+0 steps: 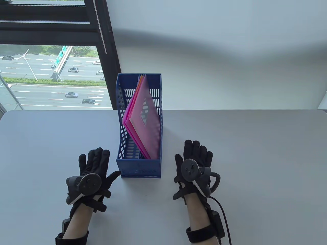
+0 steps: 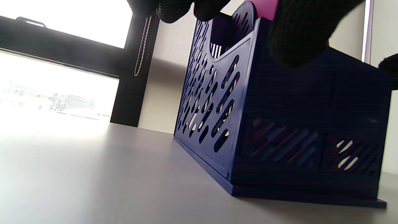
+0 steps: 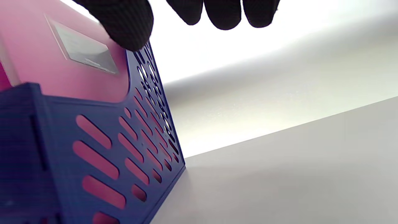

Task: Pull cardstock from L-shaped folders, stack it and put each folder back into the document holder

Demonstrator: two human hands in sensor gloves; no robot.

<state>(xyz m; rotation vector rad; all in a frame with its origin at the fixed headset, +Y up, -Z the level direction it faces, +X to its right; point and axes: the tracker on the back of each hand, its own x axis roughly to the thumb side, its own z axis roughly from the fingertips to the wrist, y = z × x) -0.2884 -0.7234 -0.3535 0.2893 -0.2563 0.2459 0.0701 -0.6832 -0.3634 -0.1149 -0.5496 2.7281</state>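
A blue perforated document holder (image 1: 139, 166) stands upright in the middle of the grey table (image 1: 255, 153). Several translucent pink and orange L-shaped folders (image 1: 143, 120) lean inside it against its right wall, coloured cardstock showing through them. My left hand (image 1: 95, 163) lies flat on the table left of the holder, fingers straight, thumb tip close to its front left corner. My right hand (image 1: 195, 154) lies flat to the holder's right, holding nothing. The holder's slotted side (image 2: 214, 105) fills the left wrist view. Pink folders (image 3: 62, 59) show above the holder wall (image 3: 102, 155) in the right wrist view.
A window (image 1: 51, 76) with a dark frame (image 1: 107, 51) stands behind the table's left half, and a white wall (image 1: 230, 51) behind the right half. A cable (image 1: 221, 206) runs from my right wrist tracker toward the near edge.
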